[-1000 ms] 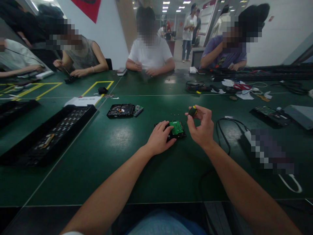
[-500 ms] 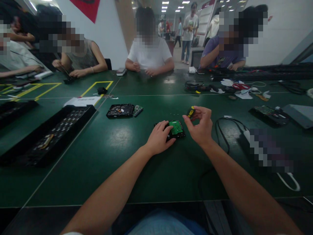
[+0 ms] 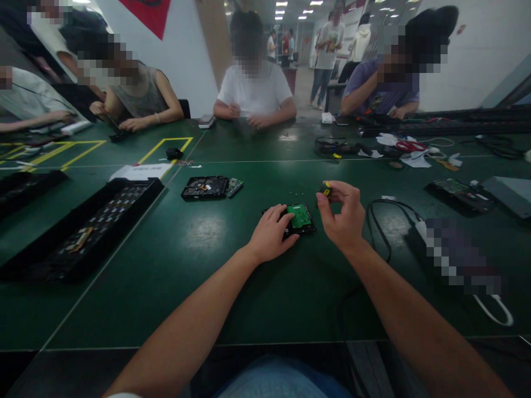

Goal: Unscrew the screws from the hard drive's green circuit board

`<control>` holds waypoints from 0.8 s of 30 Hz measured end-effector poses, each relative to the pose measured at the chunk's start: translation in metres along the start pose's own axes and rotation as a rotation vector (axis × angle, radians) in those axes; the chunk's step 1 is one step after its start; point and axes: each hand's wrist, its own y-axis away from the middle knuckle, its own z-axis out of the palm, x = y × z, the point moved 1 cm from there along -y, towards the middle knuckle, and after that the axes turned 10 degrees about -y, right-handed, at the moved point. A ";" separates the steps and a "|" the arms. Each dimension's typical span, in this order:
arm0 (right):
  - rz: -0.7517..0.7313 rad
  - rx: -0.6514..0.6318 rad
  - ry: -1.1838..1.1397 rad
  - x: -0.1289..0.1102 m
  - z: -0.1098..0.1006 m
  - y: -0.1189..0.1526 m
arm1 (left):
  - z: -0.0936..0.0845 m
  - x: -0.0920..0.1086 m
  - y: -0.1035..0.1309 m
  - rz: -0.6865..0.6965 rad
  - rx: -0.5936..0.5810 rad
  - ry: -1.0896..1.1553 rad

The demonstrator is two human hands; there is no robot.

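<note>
A hard drive with a green circuit board [image 3: 301,216] lies on the green table [image 3: 166,287]. My left hand [image 3: 271,235] rests over the drive's left part, its fingers and thumb around it. To the right of the drive, my right hand [image 3: 344,215] pinches a small black and yellow screwdriver [image 3: 326,189] between thumb and fingers, raised above the table. The screwdriver's shaft cannot be made out. Several tiny screws [image 3: 296,193] lie just behind the drive.
Another drive [image 3: 205,187] and a loose circuit board [image 3: 235,187] lie at centre left, beyond them a long black tray [image 3: 83,232]. On the right are a cable [image 3: 379,229], a drive [image 3: 460,194] and a grey box [image 3: 512,193]. People sit across the table.
My right hand has shifted slightly right, and the screwdriver has turned in its fingers. My left hand stays on the drive. People in the background have moved.
</note>
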 end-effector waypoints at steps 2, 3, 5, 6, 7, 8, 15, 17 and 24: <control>-0.005 0.000 0.027 0.000 -0.001 0.000 | 0.000 0.000 0.000 -0.002 -0.003 0.000; -0.008 0.004 0.046 0.001 -0.001 -0.001 | -0.001 0.000 0.000 -0.004 -0.003 0.000; -0.021 0.015 0.080 0.002 -0.002 -0.002 | -0.001 0.000 0.000 -0.003 -0.004 0.000; -0.029 0.017 0.090 0.002 -0.002 -0.002 | 0.000 0.000 0.000 0.000 -0.004 0.000; -0.038 0.015 0.094 0.002 -0.003 -0.003 | 0.000 0.000 0.000 0.003 -0.004 0.000; -0.045 0.011 0.094 0.002 -0.003 -0.003 | 0.000 0.000 0.000 0.004 -0.003 -0.001; -0.042 -0.008 0.082 -0.006 -0.003 -0.006 | 0.000 0.000 0.000 0.000 0.004 -0.004; -0.013 -0.002 0.069 -0.003 -0.003 -0.006 | 0.000 0.000 0.001 -0.005 -0.002 -0.008; 0.076 -0.037 -0.077 0.009 -0.002 -0.002 | 0.000 0.000 0.000 -0.008 -0.011 0.006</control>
